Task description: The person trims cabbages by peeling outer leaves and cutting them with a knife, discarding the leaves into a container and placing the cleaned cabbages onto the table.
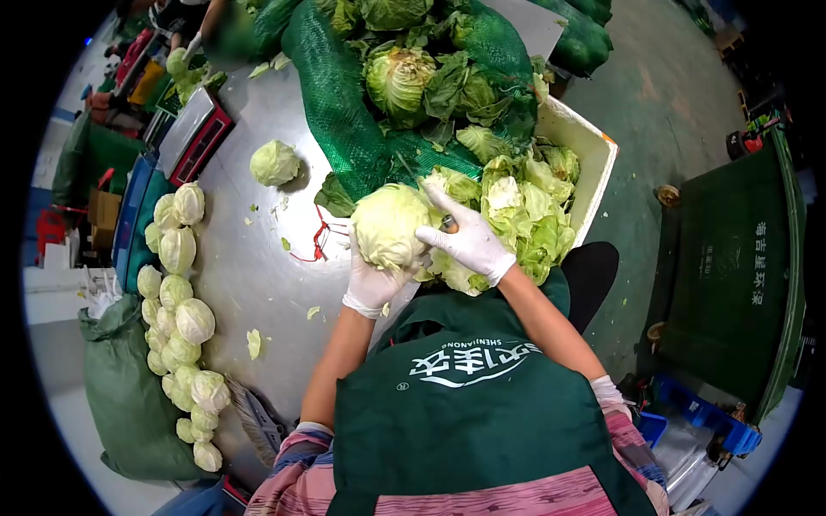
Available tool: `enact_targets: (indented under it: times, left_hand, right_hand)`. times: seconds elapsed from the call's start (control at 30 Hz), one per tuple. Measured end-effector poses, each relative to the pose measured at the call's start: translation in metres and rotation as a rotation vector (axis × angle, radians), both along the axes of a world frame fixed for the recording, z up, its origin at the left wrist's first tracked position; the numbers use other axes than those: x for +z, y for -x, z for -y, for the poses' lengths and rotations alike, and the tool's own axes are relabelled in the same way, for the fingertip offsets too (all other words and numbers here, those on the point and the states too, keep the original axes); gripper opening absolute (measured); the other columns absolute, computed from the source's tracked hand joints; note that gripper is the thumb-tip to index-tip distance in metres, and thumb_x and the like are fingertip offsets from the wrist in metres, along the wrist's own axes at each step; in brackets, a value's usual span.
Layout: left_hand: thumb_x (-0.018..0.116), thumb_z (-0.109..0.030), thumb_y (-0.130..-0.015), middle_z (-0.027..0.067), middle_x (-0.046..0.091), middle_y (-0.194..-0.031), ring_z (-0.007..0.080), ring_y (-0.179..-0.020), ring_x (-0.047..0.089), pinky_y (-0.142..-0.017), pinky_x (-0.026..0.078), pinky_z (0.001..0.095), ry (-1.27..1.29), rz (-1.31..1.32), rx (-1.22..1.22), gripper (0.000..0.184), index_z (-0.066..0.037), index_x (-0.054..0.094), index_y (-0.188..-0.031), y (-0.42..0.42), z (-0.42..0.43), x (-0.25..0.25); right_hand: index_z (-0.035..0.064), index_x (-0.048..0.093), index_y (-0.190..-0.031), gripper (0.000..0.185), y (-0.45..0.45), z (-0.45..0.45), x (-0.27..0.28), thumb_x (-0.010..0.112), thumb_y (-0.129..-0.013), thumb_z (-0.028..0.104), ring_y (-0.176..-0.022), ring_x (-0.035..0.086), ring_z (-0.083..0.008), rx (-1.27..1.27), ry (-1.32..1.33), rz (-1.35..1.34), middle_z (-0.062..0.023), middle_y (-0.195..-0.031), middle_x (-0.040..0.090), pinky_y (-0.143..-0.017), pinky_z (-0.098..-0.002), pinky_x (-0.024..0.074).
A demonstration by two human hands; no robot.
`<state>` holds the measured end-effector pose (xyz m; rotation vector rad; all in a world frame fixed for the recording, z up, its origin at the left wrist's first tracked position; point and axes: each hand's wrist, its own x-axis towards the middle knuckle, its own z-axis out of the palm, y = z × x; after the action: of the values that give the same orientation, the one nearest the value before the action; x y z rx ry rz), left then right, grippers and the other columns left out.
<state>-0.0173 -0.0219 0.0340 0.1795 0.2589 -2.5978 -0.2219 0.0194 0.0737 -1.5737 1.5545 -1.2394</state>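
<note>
A pale green cabbage rests in my gloved left hand, which cups it from below with the fingers around its left side. My gloved right hand is at the cabbage's right side, thumb towards it. Its fingers close round a small tool; only a brown, rounded end shows, and the rest is hidden. Just right of that hand, loose cabbage leaves fill a white foam box. A green mesh sack, opened over more leafy cabbages, lies beyond the hands.
One trimmed cabbage sits on the metal table, near a red tie and leaf scraps. Several cabbages line the left edge, below a red-sided scale. A green bin stands at right. Another person's gloved hand is at upper left.
</note>
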Motion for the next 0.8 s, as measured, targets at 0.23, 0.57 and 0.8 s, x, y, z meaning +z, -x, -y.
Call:
enact_targets:
  times: [0.23,0.57,0.8]
  left_hand:
    - [0.044,-0.068,-0.088,0.0096,0.045,-0.14,0.0267,-0.125,0.048,-0.099,0.043,0.0475,0.576,0.891,-0.049,0.078,-0.015,0.034,-0.144,0.004,0.008,0.017]
    - [0.035,-0.066,-0.091,0.01,0.053,-0.134,0.0293,-0.122,0.051,-0.102,0.039,0.05,0.143,0.434,-0.033,0.07,-0.014,0.048,-0.135,0.021,0.0,0.02]
    - [0.035,-0.07,-0.087,0.0079,0.052,-0.135,0.029,-0.12,0.051,-0.098,0.041,0.0485,0.164,0.72,-0.052,0.071,-0.019,0.049,-0.135,0.027,-0.001,0.034]
  right_hand:
    - [-0.0007,0.061,-0.085,0.06,-0.006,-0.009,0.002,0.047,-0.093,0.057,-0.036,0.049,-0.0121,-0.09,-0.733,0.677,-0.0059,-0.055,0.057,-0.033,-0.0249,0.0374]
    - [0.0005,0.048,-0.132,0.062,-0.011,-0.026,-0.004,0.044,-0.096,0.05,-0.048,0.058,-0.0319,-0.151,-0.075,-0.413,-0.0186,-0.057,0.057,-0.048,-0.0391,0.0472]
    - [0.0116,0.021,-0.15,0.078,-0.016,-0.031,0.017,0.053,-0.089,0.05,-0.046,0.057,-0.0292,0.15,0.033,-0.733,-0.0117,-0.063,0.061,-0.045,-0.0395,0.0458]
